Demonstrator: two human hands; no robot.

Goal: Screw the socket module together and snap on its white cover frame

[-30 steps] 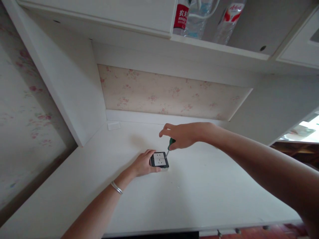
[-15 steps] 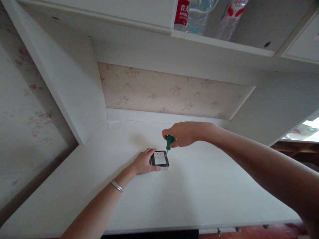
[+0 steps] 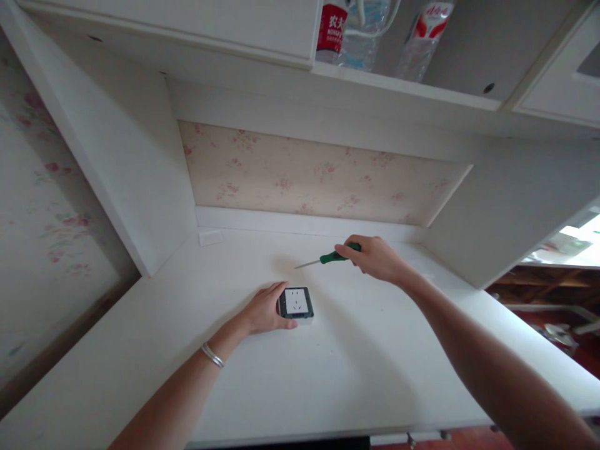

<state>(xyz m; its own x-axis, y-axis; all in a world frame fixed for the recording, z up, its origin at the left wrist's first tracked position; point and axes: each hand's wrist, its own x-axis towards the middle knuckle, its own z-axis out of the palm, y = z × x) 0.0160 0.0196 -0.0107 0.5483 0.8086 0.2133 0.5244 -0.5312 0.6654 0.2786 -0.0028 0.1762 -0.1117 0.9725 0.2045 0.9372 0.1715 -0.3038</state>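
Note:
A wall socket (image 3: 297,301) with a white face and a dark frame, set on a white box, sits on the white desk top. My left hand (image 3: 268,309) grips it from the left, with the thumb along its near side and the fingers at its far edge. In my right hand (image 3: 372,255) is a screwdriver (image 3: 330,257) with a green handle. Its metal shaft points left, and the tip hangs in the air beyond the socket, apart from it.
Above the desk (image 3: 262,387) runs a shelf (image 3: 403,89) holding plastic bottles (image 3: 332,31). A side panel (image 3: 107,144) stands at the left. A small white plate (image 3: 210,238) lies by the back left corner. Floral wallpaper (image 3: 300,169) covers the back wall.
My right hand has drawn the screwdriver away from the socket's right edge, to the right, and tipped it from upright to nearly level. The left hand keeps its hold on the socket.

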